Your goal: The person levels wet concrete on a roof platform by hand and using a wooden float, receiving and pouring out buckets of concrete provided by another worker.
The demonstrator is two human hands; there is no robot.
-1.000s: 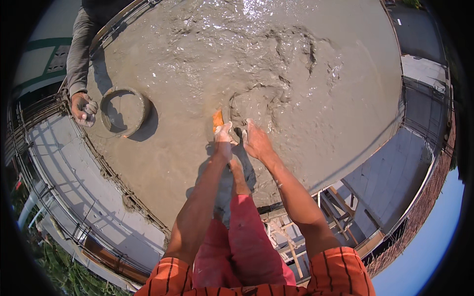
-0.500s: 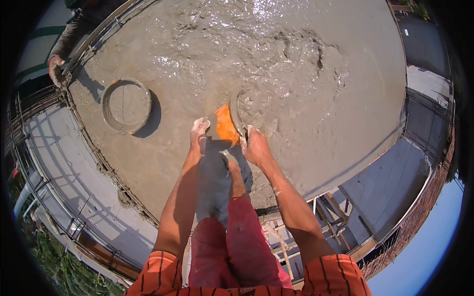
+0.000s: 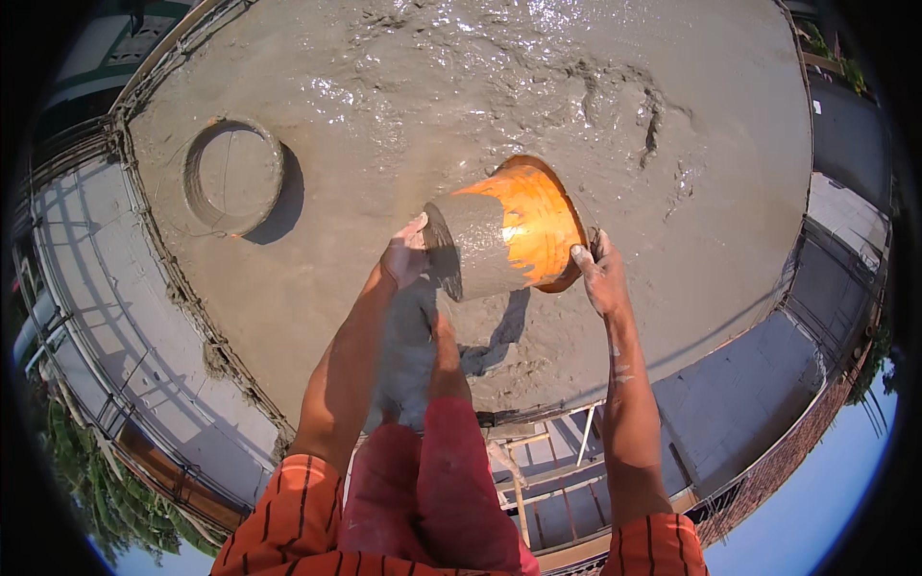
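An orange bucket [image 3: 538, 223], its lower half coated in grey cement, lies tipped on its side in the air before me. My right hand [image 3: 602, 274] grips its rim, thumb on the near edge. At the other end, my left hand [image 3: 407, 252] is closed on the bucket's base edge, its fingers partly hidden. The bucket's mouth faces right, so its inside is mostly out of sight. Below it spreads wet grey concrete [image 3: 691, 259], rough and churned in the upper middle. My bare, cement-smeared foot shows beneath the bucket's base.
A second, cement-coated bucket [image 3: 279, 182] stands in the wet concrete at left. Ties and bars line the left border [image 3: 178, 278]. A pale lower ledge [image 3: 125, 326] runs beyond it, and wooden framing [image 3: 543, 461] lies below the near edge.
The bucket has been lifted out of the concrete and turned sideways, showing more orange. My right hand has moved right with the rim; my left hand has taken the base. A co-worker's hand has left view.
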